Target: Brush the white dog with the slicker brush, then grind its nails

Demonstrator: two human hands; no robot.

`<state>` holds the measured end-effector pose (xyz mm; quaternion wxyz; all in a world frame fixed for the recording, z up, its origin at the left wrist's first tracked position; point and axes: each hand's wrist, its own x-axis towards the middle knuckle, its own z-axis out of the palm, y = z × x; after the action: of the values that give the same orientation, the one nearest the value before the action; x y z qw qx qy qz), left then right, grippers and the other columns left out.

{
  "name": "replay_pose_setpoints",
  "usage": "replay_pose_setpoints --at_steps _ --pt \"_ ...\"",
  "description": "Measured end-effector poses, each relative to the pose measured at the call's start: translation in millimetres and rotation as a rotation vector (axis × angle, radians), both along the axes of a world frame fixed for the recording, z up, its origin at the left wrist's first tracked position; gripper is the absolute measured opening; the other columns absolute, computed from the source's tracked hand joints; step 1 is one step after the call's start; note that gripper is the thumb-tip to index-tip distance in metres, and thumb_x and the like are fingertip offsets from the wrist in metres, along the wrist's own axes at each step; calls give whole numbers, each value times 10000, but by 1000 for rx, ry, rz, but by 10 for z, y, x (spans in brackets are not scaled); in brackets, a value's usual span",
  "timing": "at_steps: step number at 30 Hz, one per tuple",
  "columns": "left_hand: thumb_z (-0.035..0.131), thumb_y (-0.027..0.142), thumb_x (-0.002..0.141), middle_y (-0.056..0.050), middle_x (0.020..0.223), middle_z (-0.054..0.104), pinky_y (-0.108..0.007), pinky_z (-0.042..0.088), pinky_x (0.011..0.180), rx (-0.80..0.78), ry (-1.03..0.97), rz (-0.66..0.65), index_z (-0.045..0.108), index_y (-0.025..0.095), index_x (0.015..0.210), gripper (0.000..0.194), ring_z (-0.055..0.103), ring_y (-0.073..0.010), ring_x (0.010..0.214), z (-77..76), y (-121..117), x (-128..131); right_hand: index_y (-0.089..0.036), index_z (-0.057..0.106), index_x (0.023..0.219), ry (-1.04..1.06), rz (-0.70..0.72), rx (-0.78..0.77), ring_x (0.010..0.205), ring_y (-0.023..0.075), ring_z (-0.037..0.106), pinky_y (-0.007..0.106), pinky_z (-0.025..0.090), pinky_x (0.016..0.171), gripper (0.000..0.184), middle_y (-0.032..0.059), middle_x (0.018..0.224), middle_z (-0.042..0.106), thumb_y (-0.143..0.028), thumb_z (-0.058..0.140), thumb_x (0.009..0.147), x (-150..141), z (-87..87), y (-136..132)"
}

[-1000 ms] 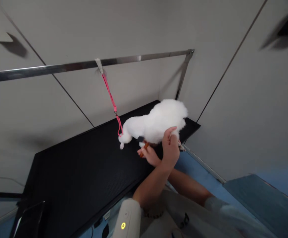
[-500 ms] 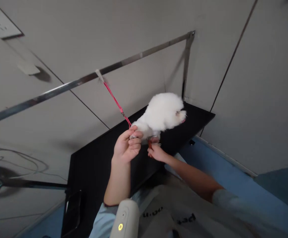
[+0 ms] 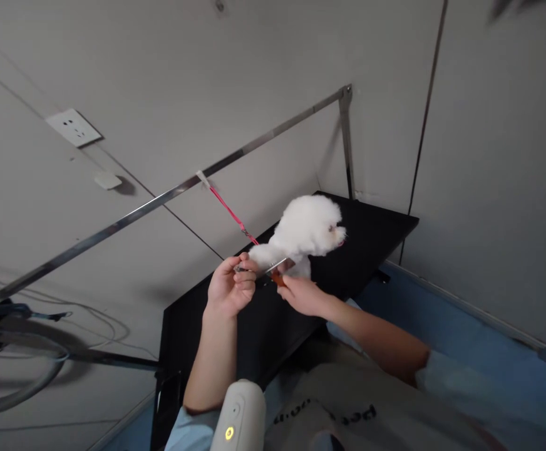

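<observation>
A fluffy white dog is on the black table, its head turned to the right. My left hand has its fingers closed at the left end of a white-furred part of the dog; whether this is a leg or its body I cannot tell. Something small and dark shows between those fingers. My right hand grips the orange handle of a slicker brush, whose metal-edged head lies against the fur below the dog's head. A pink leash runs down to the dog from a rail.
A metal rail crosses above the table, joined to an upright post at the back right. A wall socket is at upper left. Cables hang at left, and a dark phone-like slab lies at the table's near left.
The view has shifted, so the rail and table sit lower. The dog's head now shows more of its face to the right. The brush has turned and shows edge-on; both hands keep their hold.
</observation>
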<state>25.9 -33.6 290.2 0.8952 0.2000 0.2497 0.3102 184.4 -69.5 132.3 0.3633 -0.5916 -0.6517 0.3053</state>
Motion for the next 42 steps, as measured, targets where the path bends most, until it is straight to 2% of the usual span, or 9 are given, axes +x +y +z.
replay_pose_setpoints --at_steps 2,6,12,17,22,29,36,40,42 --pt "489 143 805 16 633 461 -82 303 342 32 11 5 565 134 734 104 415 1 386 9 -11 -28 -160 588 989 -129 -81 41 883 299 634 401 429 806 270 148 890 659 -382 450 920 -33 40 2" --pt "475 166 808 11 616 464 -92 290 333 51 67 -8 545 137 697 134 394 -7 369 19 -24 -83 -142 598 962 -232 -47 -148 846 312 652 398 441 766 268 173 863 662 -341 421 927 -107 29 -54" --pt "489 187 799 15 617 462 -99 278 330 109 113 -41 536 146 708 110 383 -13 361 27 -25 -143 -142 557 1064 -270 -20 120 892 309 648 385 428 782 326 179 958 670 -397 398 938 -131 211 -80" --pt "480 198 811 16 618 461 -99 281 329 110 134 -27 530 147 721 114 377 -12 356 -18 2 -212 -150 605 938 -294 -5 -107 815 299 659 360 422 713 317 164 874 679 -349 358 948 -145 164 -169" --pt "492 237 807 23 582 445 -135 302 302 305 176 -78 520 161 710 127 391 -47 340 -77 -82 -261 -167 592 1003 -266 61 163 853 269 638 340 399 755 318 128 916 678 -430 430 926 -95 248 -107" --pt "527 250 806 17 578 470 -153 358 305 419 147 -103 542 161 708 133 427 -58 348 -112 -139 -338 -165 592 840 -48 -136 -236 780 207 626 278 352 651 307 101 830 667 -324 357 958 -290 -472 -150" --pt "537 247 811 -4 598 497 -164 385 318 493 120 -102 593 157 723 138 471 -71 368 -143 -173 -300 -172 569 1033 -207 -155 -92 838 218 629 284 348 691 327 118 938 678 -427 380 954 -159 -375 -121" --pt "566 249 800 -8 609 502 -161 395 338 496 124 -104 600 158 709 132 486 -70 385 -150 -169 -270 -166 594 946 -167 -138 -264 810 194 636 265 351 660 331 101 906 689 -377 341 973 -127 -545 -147" --pt "568 259 807 -7 614 507 -163 400 342 509 118 -128 597 160 713 140 490 -72 393 -172 -175 -256 -165 592 937 -144 -127 -206 800 186 637 261 362 668 367 92 888 689 -402 315 982 -125 -610 -149"
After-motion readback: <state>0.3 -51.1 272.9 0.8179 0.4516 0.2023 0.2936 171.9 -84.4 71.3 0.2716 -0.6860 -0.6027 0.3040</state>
